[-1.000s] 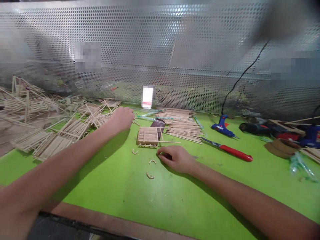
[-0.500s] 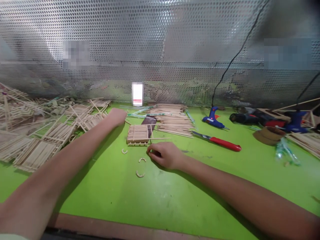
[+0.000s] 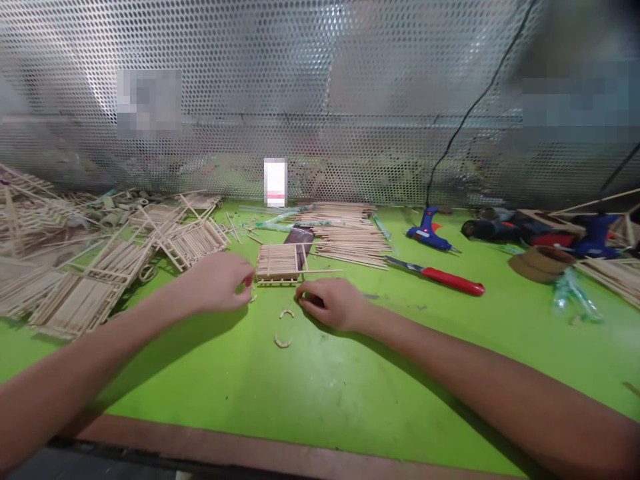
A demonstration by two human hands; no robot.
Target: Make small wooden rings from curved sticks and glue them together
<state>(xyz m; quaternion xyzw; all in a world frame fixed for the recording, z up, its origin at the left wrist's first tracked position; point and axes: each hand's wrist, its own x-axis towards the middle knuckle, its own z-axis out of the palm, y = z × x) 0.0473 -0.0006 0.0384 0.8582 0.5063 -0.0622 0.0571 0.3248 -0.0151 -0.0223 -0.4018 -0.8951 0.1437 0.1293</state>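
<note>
My left hand [image 3: 220, 283] is closed in a pinch above the green tabletop, left of a small raft-like frame of wooden sticks [image 3: 278, 261]. Whatever lies between its fingertips is too small or hidden to name. Just beside those fingertips, part of a small pale curved piece [image 3: 253, 298] shows. My right hand [image 3: 334, 304] rests on the table in front of the frame, thumb and fingers curled together, with anything they hold hidden. Between the hands lie two more small curved pieces, an upper arc [image 3: 287, 313] and a lower arc [image 3: 283, 342].
Loose wooden sticks [image 3: 345, 233] lie behind the frame. To the right are a red-handled knife [image 3: 453, 281], a blue glue gun [image 3: 428, 231] and a brown ring [image 3: 540, 264]. Stick assemblies [image 3: 75, 303] pile up on the left. A perforated metal screen [image 3: 320, 100] stands behind.
My left hand has come back from the stick pile toward me, down beside the leftmost curved piece, which it now partly covers. The right hand stays nearly where it was.
</note>
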